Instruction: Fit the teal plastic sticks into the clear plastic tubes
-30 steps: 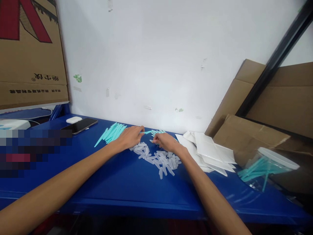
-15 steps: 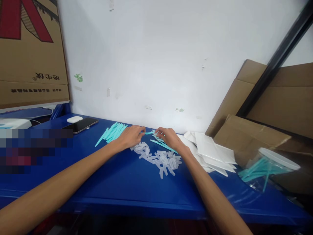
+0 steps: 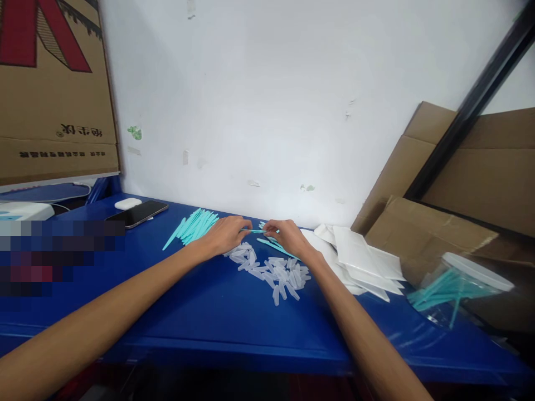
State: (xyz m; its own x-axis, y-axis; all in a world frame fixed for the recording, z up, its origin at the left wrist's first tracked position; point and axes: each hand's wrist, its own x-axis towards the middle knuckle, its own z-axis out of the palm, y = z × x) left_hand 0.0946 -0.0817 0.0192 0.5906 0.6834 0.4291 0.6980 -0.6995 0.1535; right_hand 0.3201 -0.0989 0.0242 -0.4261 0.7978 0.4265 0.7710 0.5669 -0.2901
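Between my two hands a slim turquoise plastic stick (image 3: pixel 257 230) is held level, just above the table. My left hand (image 3: pixel 229 233) pinches its left end. The fingers of my right hand (image 3: pixel 286 234) are closed at its right end; whether a small cap is there too is hidden. To the left of my left hand lies a dense pile of similar turquoise sticks (image 3: pixel 196 225). A few more sticks (image 3: pixel 276 247) lie partly under my right hand. Nearer to me is a scatter of small frosted, translucent plastic caps (image 3: pixel 284 274).
The blue table (image 3: pixel 200 312) meets a white wall behind. White paper packets (image 3: pixel 363 253) lie right of my right arm, beside a clear lidded jar (image 3: pixel 460 284) of turquoise sticks and cardboard (image 3: pixel 426 228). A phone (image 3: pixel 146 213) and white case (image 3: pixel 127 204) lie back left.
Both hands have shifted very slightly, and the stick between them sits a little lower and more level. The piles on the table look the same.
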